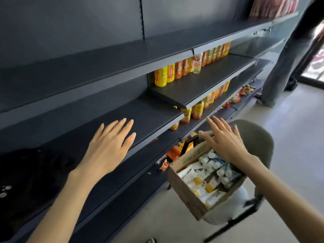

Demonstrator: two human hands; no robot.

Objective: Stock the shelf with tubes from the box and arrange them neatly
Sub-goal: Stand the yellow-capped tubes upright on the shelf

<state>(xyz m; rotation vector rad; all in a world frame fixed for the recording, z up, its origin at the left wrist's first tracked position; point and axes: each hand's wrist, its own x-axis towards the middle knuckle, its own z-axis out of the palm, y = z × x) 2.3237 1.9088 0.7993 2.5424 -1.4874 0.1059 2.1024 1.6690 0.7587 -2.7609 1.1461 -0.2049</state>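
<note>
Both hands are spread flat with nothing in them. The left hand [110, 146] reaches into the centre-left of the frame, palm down over a bare dark shelf [149, 118], its fingers [128, 139] straight and apart; whether the palm touches the board cannot be told. The right hand [226, 141] is at centre-right, fingers likewise extended and splayed, hovering over the far rim of a cardboard box [184, 186] in the lower right; the thumb looks to be at or just above the box edge.

The box stands tilted on a grey chair [259, 137] beside the shelving, open at the top. Inside lie many white tubes [210, 163], most with white caps, jumbled together, and at least 2 with yellow caps nearer the bottom of the frame.

On a higher shelf at upper centre stands a row of yellow and orange bottles [166, 74] with 1 clear bottle [197, 63] in front. More orange bottles sit on the level below. Snack packets [177, 151] lie on a low shelf just left of the box. At the upper right, a person's legs [280, 71] stand on the pale floor.
</note>
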